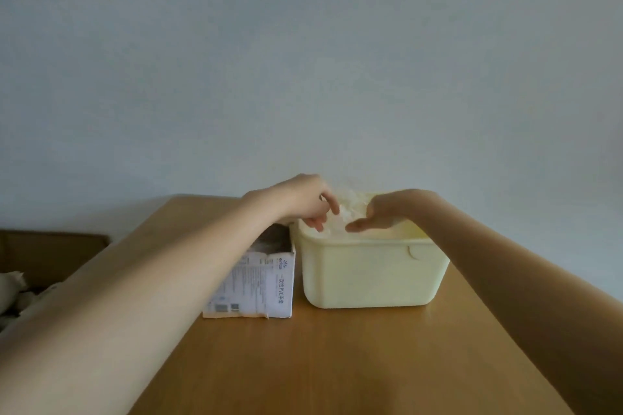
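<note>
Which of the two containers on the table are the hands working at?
The pale yellow plastic tub, on the right: the left hand and right hand both sit at its top. The printed white cardboard box stands beside it.

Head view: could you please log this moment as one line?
left hand: fingers curled at yellow tub rim, grip unclear | right hand: fingers extended over white contents | glove box: beside tub on table

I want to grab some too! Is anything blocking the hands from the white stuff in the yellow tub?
Nothing visible. The yellow tub is open on top, and the left hand and right hand are at the white stuff. The cardboard box stands beside it.
</note>
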Available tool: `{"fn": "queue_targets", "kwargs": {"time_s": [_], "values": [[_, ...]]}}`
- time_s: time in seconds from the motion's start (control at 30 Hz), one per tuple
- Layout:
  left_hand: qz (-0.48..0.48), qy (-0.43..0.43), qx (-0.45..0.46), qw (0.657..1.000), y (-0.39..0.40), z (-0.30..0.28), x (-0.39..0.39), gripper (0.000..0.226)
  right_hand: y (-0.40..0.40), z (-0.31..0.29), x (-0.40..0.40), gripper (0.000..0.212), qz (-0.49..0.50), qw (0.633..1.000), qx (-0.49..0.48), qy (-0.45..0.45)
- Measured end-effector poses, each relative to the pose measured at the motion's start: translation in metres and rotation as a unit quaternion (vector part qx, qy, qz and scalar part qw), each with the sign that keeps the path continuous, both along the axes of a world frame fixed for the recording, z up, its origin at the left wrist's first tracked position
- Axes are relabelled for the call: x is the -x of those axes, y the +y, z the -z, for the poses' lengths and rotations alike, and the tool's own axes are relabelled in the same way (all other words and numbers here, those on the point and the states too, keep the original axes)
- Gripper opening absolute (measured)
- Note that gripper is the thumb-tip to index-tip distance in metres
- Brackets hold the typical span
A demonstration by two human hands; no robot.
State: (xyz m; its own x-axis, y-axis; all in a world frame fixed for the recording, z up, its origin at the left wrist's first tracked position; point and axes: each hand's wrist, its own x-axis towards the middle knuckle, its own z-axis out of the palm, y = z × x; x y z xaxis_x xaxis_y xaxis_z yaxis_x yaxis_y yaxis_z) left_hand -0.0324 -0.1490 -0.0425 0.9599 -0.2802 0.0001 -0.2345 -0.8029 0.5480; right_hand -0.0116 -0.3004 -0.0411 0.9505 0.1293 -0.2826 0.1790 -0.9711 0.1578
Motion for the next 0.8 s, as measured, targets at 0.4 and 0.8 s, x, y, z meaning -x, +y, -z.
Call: {"fn": "queue_targets", "kwargs": {"time_s": [0.4, 0.8], "values": [[-0.141, -0.043, 0.017, 0.989, 0.102, 0.007, 0.040, 0.010, 0.119, -0.001, 0.047, 0.036, -0.308, 0.934, -0.111, -0.147], [-0.086, 0.020, 0.010, 0.996, 0.099, 0.024, 0.039, 0.022, 0.121, 0.009, 0.032, 0.017, -0.175, 0.883, -0.383, -0.206]]}}
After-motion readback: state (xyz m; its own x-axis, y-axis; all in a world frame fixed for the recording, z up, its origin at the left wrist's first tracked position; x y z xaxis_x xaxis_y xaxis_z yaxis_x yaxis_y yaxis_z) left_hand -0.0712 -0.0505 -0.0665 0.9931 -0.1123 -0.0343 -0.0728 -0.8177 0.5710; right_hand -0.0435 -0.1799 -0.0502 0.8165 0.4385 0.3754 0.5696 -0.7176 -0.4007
